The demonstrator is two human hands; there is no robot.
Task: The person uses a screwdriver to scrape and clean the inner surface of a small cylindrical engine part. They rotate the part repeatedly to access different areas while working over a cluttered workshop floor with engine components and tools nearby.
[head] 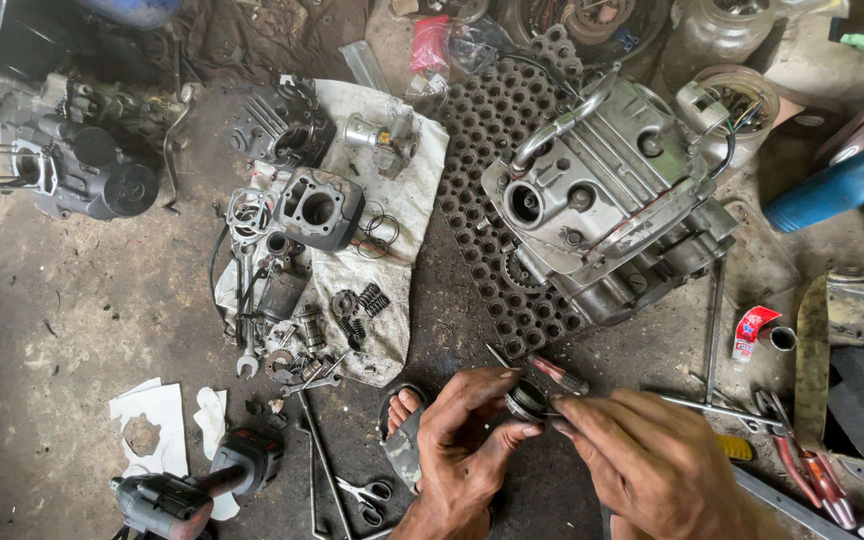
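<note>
My left hand (462, 445) grips a small round metal part (526, 402) between thumb and fingers, low in the middle of the view. My right hand (642, 460) meets it from the right, its fingertips pinching the same part's edge. A screwdriver with a red and black handle (558, 375) lies just behind the hands. Beyond them a grey engine case (602, 200) rests on a black perforated rubber mat (487, 150).
A dirty cloth (392, 190) holds a cylinder block (317, 208), springs and small parts. Another engine (82, 160) sits far left. A cordless driver (187, 490), scissors (367, 495), red pliers (812, 465), a blue bottle (842, 180) and a sandalled foot (404, 425) are on the floor.
</note>
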